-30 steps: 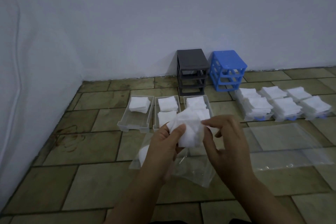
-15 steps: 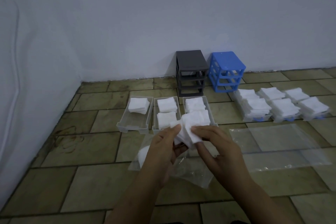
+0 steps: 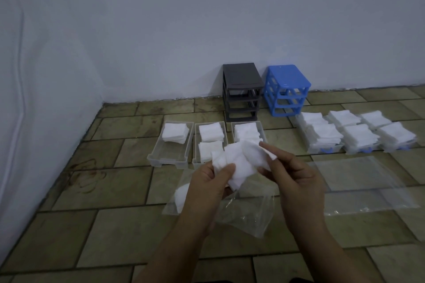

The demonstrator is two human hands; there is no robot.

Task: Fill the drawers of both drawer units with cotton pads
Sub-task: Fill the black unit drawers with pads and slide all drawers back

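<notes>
My left hand [image 3: 210, 185] grips a loose bunch of white cotton pads [image 3: 239, 163] low in the middle of the view. My right hand [image 3: 292, 179] pinches the right side of the same bunch. Just beyond the pads, three clear drawers lie side by side on the floor: the left drawer [image 3: 171, 156] holds one small stack at its far end, the middle drawer [image 3: 210, 139] two stacks, and the right drawer [image 3: 248, 132] is partly hidden by the pads. A dark grey drawer frame [image 3: 241, 92] and a blue drawer frame [image 3: 286, 89] stand drawerless against the wall.
Three more drawers heaped with pads [image 3: 358, 134] sit on the floor at the right. A clear plastic bag [image 3: 243, 213] with a few pads lies under my hands, and a flat empty bag [image 3: 368, 181] lies to the right. The wall corner is at the far left.
My hands have dropped a little and spread the bunch of pads apart; my right hand has shifted from the front of the bunch to its right edge.
</notes>
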